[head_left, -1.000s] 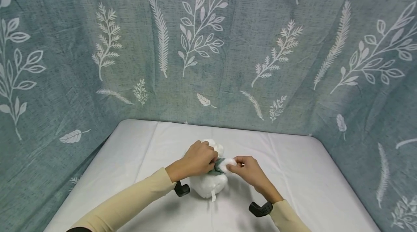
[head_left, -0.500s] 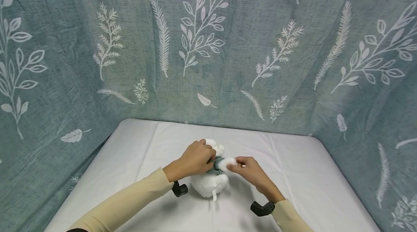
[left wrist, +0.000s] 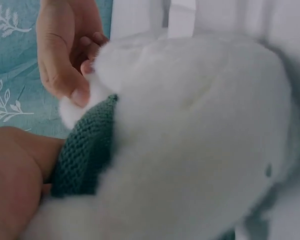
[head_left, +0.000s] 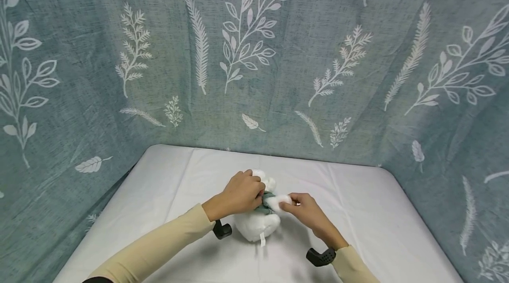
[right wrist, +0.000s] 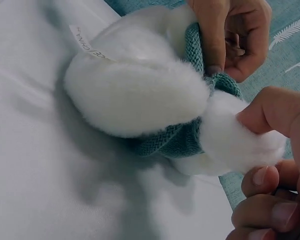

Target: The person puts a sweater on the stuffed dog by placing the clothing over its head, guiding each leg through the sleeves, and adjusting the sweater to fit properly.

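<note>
A white fluffy plush toy (head_left: 256, 226) lies on the bed-like white surface, its tag end toward me. Green knitted clothing (right wrist: 182, 141) is wrapped about its upper body. My left hand (head_left: 241, 192) bends over the toy's upper part; in the right wrist view its thumb and fingers pinch the edge of the knit beside the toy's arm. Between thumb and fingers, my right hand (head_left: 307, 213) pinches the end of that white arm (right wrist: 235, 132), which sticks out through the knit. Most of the toy's head is hidden behind my left hand.
The padded white surface (head_left: 199, 166) has rounded far corners. Patterned blue-green fabric (head_left: 278, 133) hangs around its back and sides. A white label (right wrist: 81, 40) sticks out from the toy's lower end. Black devices are strapped to both wrists.
My right hand has shifted slightly to the right, and the toy's arm now reaches farther out from the knit. My left hand moved a little left, then back, staying at the knit.
</note>
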Motion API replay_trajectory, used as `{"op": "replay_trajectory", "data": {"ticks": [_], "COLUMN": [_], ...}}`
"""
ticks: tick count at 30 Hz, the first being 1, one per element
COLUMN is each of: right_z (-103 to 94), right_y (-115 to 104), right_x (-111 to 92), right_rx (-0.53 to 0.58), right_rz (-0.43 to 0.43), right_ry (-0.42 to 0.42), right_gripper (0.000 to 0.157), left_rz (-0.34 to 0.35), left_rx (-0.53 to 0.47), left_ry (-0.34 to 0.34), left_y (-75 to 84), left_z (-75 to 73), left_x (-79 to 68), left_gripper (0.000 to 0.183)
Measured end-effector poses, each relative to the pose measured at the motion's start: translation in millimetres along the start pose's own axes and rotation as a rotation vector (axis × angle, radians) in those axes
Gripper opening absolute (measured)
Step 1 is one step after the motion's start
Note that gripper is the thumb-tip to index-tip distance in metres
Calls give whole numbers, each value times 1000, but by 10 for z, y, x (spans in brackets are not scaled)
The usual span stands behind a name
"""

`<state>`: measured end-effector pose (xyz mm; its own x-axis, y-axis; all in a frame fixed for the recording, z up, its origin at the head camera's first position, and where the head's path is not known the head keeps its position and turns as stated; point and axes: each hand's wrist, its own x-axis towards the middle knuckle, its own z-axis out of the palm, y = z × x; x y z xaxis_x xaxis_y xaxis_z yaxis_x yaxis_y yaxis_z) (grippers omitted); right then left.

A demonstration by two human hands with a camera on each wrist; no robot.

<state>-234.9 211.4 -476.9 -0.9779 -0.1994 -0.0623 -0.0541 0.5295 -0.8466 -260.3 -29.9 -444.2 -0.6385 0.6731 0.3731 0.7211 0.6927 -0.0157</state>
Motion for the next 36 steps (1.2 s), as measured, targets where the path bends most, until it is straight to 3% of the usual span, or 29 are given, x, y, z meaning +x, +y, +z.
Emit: {"op": "replay_trajectory", "data": {"ticks": [3, 7, 10, 12, 16, 20, 26, 29, 36], "right_z": [-17, -58, -98, -124, -164, -195, -200, -184, -37], "right_y": [12, -6, -20, -18, -4, 1, -39, -106, -323], "right_x": [-2, -15, -37, -47, -56, -67, -104, -117, -148], "right_rx": [-4, -24, -31, -33, -45, -60, -76, -86, -119], "right_rz": [6, 14, 18, 21, 23, 25, -11, -65, -268], "right_ry": [-13, -39, -50, -53, -67, -67, 5, 36, 70], "right_gripper": [27, 30, 30, 31, 32, 34, 45, 40, 13], "left_rz": [-6, -75, -127, -138, -154, -175, -177, -183, -200], "left_rx": [-92, -316, -464, -514, -537, -556, -590, -606, -638], "left_ry": [-13, -39, -17, 10, 31, 16, -4, -32, -91], "left_y": [-30, -86, -129, -150, -185, -214, -264, -295, -356], "left_z": [-8, -51, -95, -114, -105, -76, -56, -61, -82], "left_x": [-3, -22, -31, -30, -46, -91, -162, -192, -259], "left_gripper": [15, 15, 24, 29, 32, 22, 13, 10, 6]}}
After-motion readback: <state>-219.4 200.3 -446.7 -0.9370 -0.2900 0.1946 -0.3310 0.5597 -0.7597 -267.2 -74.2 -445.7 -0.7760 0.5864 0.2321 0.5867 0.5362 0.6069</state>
